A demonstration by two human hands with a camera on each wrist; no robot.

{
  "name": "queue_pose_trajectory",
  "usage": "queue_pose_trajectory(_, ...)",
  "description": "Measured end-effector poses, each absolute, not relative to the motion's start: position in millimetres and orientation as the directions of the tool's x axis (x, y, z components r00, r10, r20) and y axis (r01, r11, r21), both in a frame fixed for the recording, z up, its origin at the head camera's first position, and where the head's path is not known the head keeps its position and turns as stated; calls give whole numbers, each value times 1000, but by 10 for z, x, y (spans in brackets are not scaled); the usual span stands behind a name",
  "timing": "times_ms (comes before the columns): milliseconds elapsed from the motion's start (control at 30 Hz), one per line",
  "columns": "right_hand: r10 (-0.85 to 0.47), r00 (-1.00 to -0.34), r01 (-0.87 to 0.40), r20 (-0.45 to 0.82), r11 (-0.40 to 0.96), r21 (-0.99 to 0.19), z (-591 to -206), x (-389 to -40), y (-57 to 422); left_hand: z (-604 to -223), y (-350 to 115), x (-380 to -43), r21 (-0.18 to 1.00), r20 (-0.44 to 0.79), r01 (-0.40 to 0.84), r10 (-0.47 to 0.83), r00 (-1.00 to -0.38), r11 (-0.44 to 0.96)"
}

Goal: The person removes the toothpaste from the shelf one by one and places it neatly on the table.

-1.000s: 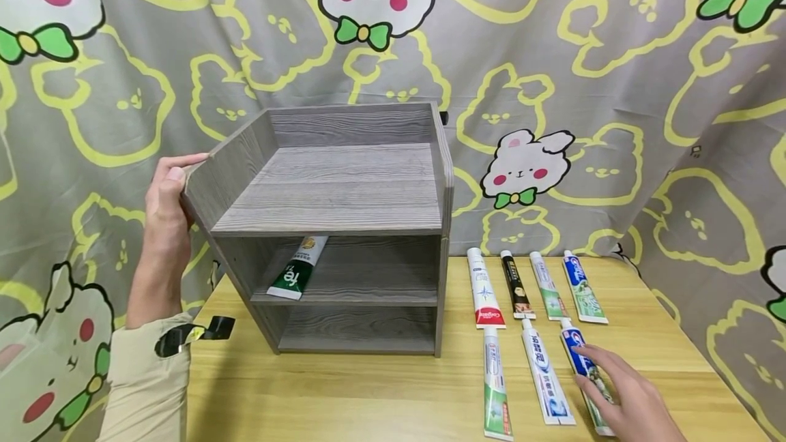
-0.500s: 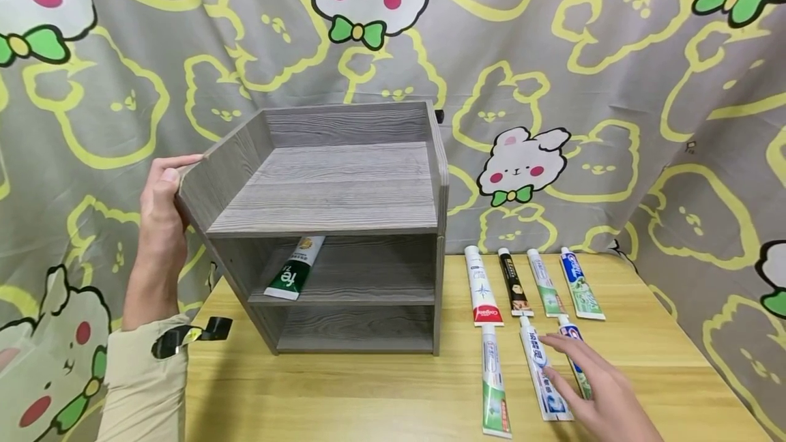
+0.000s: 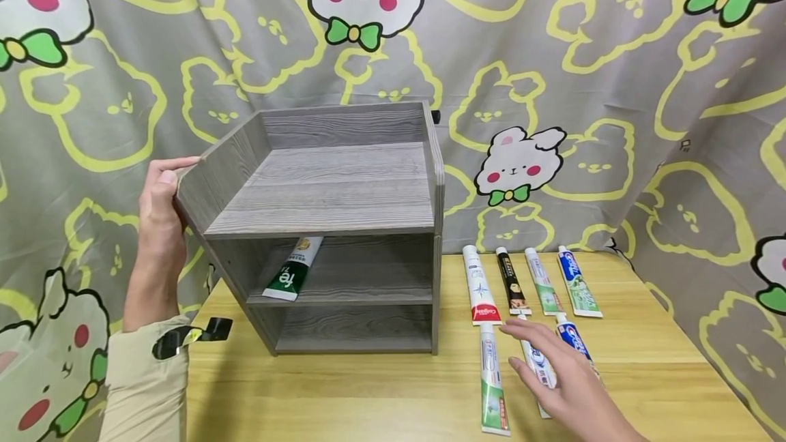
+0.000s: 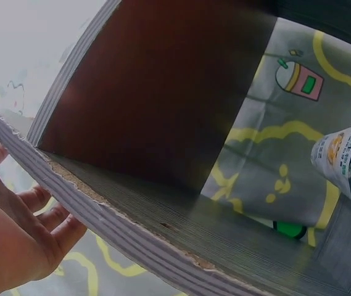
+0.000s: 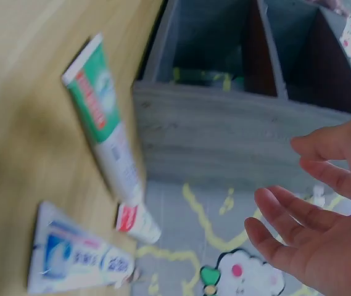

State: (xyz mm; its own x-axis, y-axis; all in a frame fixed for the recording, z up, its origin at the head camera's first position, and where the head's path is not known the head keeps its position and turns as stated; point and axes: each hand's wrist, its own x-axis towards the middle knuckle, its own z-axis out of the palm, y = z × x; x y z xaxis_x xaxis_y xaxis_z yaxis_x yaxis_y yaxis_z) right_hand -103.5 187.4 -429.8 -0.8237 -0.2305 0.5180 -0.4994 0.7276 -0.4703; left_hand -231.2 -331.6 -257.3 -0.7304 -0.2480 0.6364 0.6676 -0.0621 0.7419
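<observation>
My left hand [image 3: 161,224] holds the upper left side panel of a grey wood-grain desktop shelf [image 3: 331,189], with the thumb at its front edge. Inside the middle compartment, at the left, lies a green and white toothpaste tube [image 3: 288,278]. My right hand [image 3: 565,377] hovers over the front row of toothpaste tubes, its fingers spread and holding nothing. It partly covers a white and blue tube [image 3: 534,358] and a blue tube [image 3: 571,335]. Just left of its fingertips lies a white and green tube [image 3: 493,384]. The right wrist view shows the same hand [image 5: 323,209] with bare, loosely bent fingers.
Behind the front row lie a white and red Colgate tube [image 3: 481,285], a black tube [image 3: 513,282], another white and green tube [image 3: 544,282] and a blue and green tube [image 3: 579,283]. A patterned curtain [image 3: 516,39] hangs behind the wooden table [image 3: 344,394].
My right hand has moved left, from over the blue front tube, across the white and blue one, toward the white and green one. My left hand stays on the shelf.
</observation>
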Motion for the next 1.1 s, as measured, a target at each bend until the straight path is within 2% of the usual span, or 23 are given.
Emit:
queue_pose_trajectory(133, -254, -821, -516, 512, 716, -471, -4205, -1052, 1741, -2572, -3320, -2315, 736, 646, 675, -245, -723, -51)
queue_pose_trajectory(400, -315, -753, -624, 578, 620, -476, -4109, -1110, 1479, -2580, -3320, -2318, 735, 652, 677, -237, -720, -33)
queue_pose_trajectory(700, -349, -736, -661, 580, 555, -505, -4032, -1159, 1154, -2570, -3323, -2323, 730, 647, 679, -245, -722, -74)
queue_pose_trajectory(1100, -384, -698, -715, 604, 423, -557, -3954, -1308, 725, -2574, -3328, -2314, 739, 643, 672, -244, -726, -53)
